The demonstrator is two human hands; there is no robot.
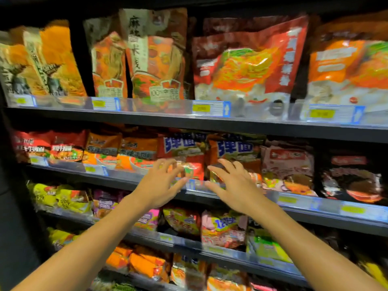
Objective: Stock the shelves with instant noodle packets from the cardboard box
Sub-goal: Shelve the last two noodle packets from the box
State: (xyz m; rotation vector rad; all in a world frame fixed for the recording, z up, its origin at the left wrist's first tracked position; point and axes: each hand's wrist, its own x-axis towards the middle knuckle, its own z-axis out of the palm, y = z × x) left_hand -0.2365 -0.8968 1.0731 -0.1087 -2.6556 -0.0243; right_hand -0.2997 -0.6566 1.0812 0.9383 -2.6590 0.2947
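1. Left arm enters from 7 o'clock, bare, stretched toward 1 o'clock.
2. Left hand [161, 181] is raised, back to the camera, its fingers [168, 164] spread and loosely curved, holding nothing.
3. Right arm enters from 5 o'clock, bare, reaching toward 11 o'clock.
4. Right hand [233, 183] is just beside the left, fingers spread, holding nothing.

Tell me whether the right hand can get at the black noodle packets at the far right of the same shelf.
Probably yes. The right hand is open and holds nothing, and the black noodle packets stand at the shelf front with nothing before them; it only needs to shift rightwards.
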